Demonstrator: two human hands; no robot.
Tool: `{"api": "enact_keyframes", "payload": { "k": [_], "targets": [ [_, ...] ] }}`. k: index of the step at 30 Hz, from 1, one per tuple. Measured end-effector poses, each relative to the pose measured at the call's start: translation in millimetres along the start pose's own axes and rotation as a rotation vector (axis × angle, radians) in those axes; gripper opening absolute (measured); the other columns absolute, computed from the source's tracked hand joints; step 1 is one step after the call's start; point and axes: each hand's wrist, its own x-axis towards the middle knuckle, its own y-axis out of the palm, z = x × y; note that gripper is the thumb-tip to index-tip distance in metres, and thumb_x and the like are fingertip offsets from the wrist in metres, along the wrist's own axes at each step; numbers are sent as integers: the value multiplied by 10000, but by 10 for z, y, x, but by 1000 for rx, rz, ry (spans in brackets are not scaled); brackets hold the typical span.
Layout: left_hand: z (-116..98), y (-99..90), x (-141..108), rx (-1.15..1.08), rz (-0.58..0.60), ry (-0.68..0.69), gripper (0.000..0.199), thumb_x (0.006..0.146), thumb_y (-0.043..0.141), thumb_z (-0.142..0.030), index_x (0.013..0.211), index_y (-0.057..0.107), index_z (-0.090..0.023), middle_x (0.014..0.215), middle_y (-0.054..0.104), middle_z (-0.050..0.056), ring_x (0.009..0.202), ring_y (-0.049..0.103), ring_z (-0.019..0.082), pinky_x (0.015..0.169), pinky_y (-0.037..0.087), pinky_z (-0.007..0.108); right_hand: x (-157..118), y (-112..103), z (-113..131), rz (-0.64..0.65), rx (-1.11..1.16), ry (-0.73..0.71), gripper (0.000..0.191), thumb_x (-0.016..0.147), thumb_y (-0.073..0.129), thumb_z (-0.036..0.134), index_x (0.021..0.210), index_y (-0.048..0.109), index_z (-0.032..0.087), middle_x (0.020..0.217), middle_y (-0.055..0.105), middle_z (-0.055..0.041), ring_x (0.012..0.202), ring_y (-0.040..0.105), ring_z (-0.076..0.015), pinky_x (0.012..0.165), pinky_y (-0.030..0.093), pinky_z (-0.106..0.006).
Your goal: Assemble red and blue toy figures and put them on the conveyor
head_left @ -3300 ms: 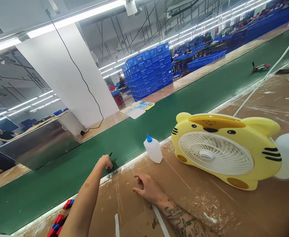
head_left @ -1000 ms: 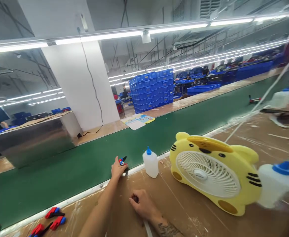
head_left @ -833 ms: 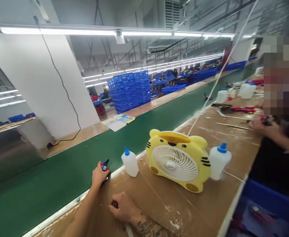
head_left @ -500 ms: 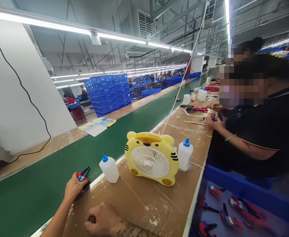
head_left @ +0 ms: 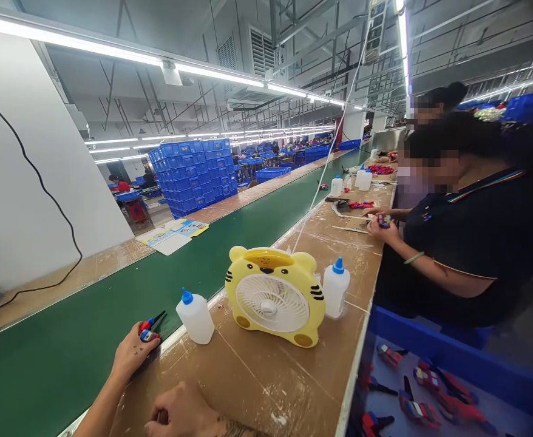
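Yellow tiger-face fan, stacked blue crates, white pillar

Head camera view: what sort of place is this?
Likely a factory assembly line: a long green conveyor belt beside the workbench, stacked blue crates, and a co-worker handling a small red-and-blue part.

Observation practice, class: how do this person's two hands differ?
The left hand grips a red-and-blue item; the right hand is curled, with nothing visible in it. The left hand is at the green belt's edge; the right hand is over the brown tabletop. Both are bare.
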Motion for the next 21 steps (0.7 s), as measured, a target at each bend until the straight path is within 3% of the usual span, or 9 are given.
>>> {"api": "enact_keyframes", "payload": {
  "k": [6, 13, 21],
  "targets": [
    [-61, 86, 21, -51, -2, -19, 831, 751, 567, -547, 1422, 317, -126, 1364, 564, 163, 1215, 571, 329, 980, 462, 373, 25, 66, -62, 3, 27, -3, 189, 757, 661, 353, 874, 749, 233, 764, 744, 23, 662, 647, -142, 662, 492, -192],
    [-217, 166, -88, -87, -17, 28, 824, 829, 497, -534, 1478, 229, -103, 1368, 551, 192, 1230, 556, 346, 1000, 437, 404, -5, 32, -20, -16, 39, 3, 212, 760, 650, 338, 900, 760, 222, 796, 756, 6, 666, 646, -143, 636, 477, -189],
    [-172, 144, -310, -158, -68, 138, 875, 781, 479, -591, 1439, 332, -34, 1296, 595, 228, 1207, 562, 377, 1010, 441, 476, -38, -35, 16, -11, 52, 5, 214, 768, 662, 347, 919, 764, 234, 839, 768, 5, 724, 677, -149, 655, 476, -182]
  ]
}}
